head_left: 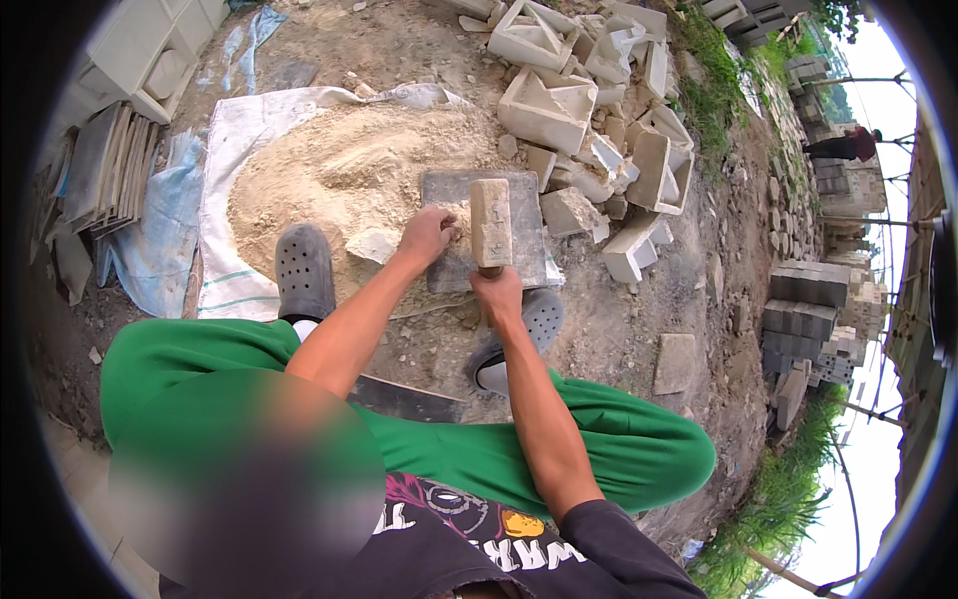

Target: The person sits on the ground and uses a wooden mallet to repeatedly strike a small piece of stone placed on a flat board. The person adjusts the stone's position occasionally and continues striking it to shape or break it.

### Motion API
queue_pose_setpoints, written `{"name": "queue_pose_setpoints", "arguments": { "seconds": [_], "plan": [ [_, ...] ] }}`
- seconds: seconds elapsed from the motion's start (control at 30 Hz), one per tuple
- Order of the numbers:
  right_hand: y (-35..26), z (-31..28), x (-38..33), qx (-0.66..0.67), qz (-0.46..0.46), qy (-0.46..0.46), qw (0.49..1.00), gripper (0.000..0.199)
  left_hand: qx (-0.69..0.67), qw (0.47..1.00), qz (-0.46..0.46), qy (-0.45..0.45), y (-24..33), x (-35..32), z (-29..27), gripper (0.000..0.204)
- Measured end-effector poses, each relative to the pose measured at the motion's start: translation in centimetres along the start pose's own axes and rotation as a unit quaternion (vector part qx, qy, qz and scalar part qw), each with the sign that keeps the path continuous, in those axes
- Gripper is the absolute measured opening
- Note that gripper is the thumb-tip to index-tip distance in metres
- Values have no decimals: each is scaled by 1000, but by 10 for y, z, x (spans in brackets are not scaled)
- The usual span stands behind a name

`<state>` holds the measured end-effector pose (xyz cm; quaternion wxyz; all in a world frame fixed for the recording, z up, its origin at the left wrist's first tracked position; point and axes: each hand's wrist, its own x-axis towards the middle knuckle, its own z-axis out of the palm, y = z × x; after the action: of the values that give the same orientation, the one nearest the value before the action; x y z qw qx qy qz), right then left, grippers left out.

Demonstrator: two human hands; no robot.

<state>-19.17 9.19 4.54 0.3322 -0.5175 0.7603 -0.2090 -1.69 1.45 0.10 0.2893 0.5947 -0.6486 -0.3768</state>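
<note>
My right hand (497, 292) is wrapped round the handle of a mallet. The mallet's blocky, dusty tan head (490, 222) is raised over a dark, flat slab (526, 230) or is touching it; I cannot tell which. To the left of the mallet head, my left hand (427, 236) is at the slab's left edge with its fingers curled together. What they hold, if anything, is too small to make out. Pale crumbs lie by those fingertips. A whitish broken chunk (371, 246) rests just left of that hand, at the edge of a heap of sandy powder (339, 170).
The powder lies on a white woven sack (232, 150). Broken cream-coloured moulded blocks (549, 110) are piled at the far right. Thin boards (112, 170) lean at the left beside a blue sheet (160, 240). My grey clogs (304, 270) flank the work area. Grey blocks (798, 329) are stacked farther right.
</note>
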Motion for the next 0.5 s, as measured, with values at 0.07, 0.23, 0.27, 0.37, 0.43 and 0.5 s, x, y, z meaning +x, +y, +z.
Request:
{"name": "queue_pose_setpoints", "arguments": {
  "seconds": [0.07,0.23,0.27,0.37,0.43,0.5],
  "plan": [
    [4,1,2,-36,65,-41,996,36,6,1000,8,6,-1,2,3,24],
    [-19,-22,12,-10,114,-98,989,43,-1,999,-32,-28,8,-1,-6,22],
    [-21,-21,9,-4,91,-59,994,43,2,999,-29,-25,8,-3,-7,22],
    [-26,-17,8,67,53,-23,996,30,10,999,-29,-26,8,-3,-8,22],
    [-15,-7,7,39,17,-35,998,29,13,999,-35,-37,10,-3,-10,23],
    [7,5,13,13,31,-48,998,30,19,999,-24,-39,8,0,-8,23]
  ]
}}
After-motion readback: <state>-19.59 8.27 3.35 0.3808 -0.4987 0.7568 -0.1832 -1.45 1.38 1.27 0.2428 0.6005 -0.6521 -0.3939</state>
